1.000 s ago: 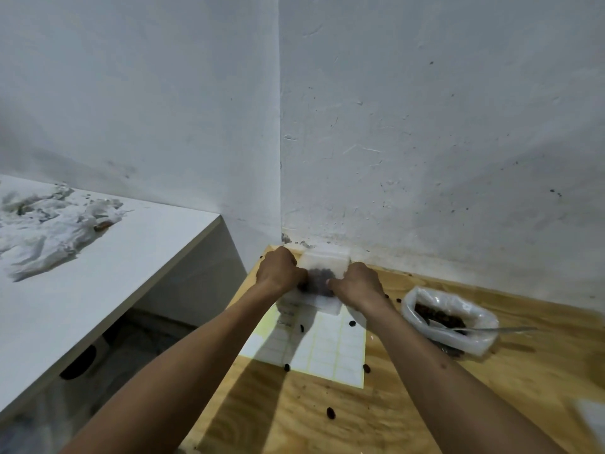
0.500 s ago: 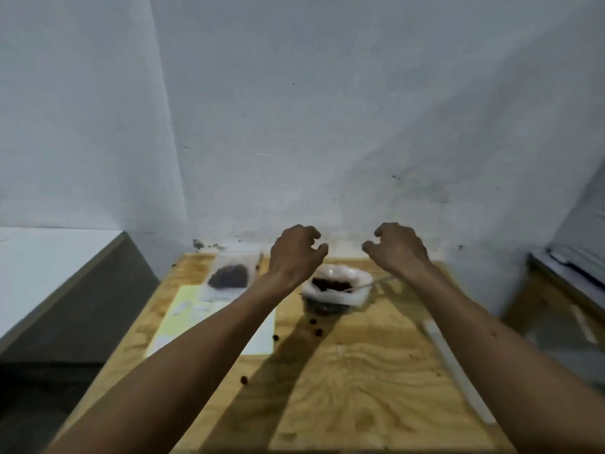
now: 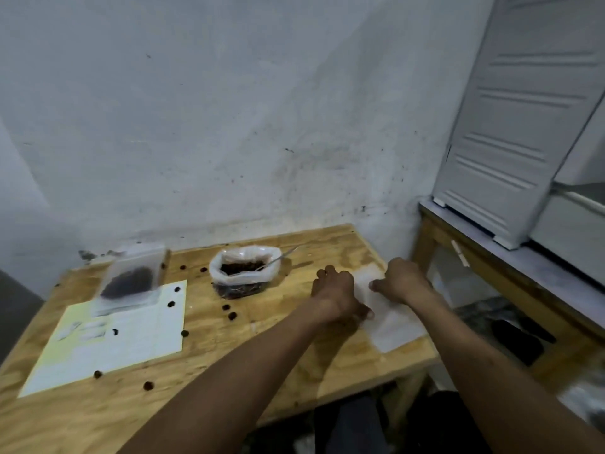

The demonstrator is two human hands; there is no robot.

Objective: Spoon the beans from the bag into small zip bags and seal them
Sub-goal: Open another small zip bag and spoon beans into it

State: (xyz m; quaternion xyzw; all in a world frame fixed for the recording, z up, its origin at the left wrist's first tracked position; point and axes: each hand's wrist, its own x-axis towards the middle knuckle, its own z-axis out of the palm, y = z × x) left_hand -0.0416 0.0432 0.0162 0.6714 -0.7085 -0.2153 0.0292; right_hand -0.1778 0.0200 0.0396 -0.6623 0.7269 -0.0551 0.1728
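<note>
A clear bag of dark beans [image 3: 245, 273] stands open mid-table, with a metal spoon [image 3: 285, 254] resting in it, handle to the right. A filled small zip bag [image 3: 131, 283] lies at the back left on a sheet of paper [image 3: 131, 342]. A pile of empty small zip bags [image 3: 396, 319] lies at the table's right edge. My left hand [image 3: 337, 294] has its fingers curled and its thumb pinching the pile's left edge. My right hand [image 3: 404, 283] rests on the pile's far part, fingers curled under and hidden, thumb pointing left.
Several loose beans [image 3: 229, 311] are scattered over the wooden table [image 3: 262, 362] and the paper. A white wall runs close behind. At the right stands a second wooden bench [image 3: 484, 270] with a white cabinet [image 3: 510, 126] on it.
Both hands let go of the filled zip bag at the back left, swung right past the bean bag, and came down onto the pile of empty bags. My view turned right.
</note>
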